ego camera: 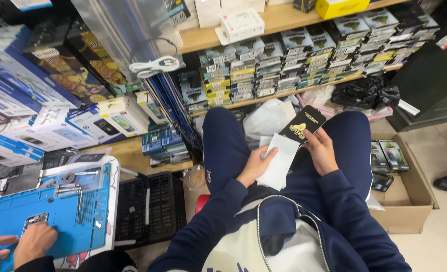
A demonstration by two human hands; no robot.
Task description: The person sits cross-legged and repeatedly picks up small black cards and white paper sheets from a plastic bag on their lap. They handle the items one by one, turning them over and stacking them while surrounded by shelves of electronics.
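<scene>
While seated: hands on packet.

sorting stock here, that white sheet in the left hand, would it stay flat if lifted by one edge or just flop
The white sheet probably flops: it looks thin and lies draped over the lap under the left hand. It likely weighs very little, so a push would slide or crease it. The black packet in the right hand keeps a flat shape, so it seems stiffer.
</scene>
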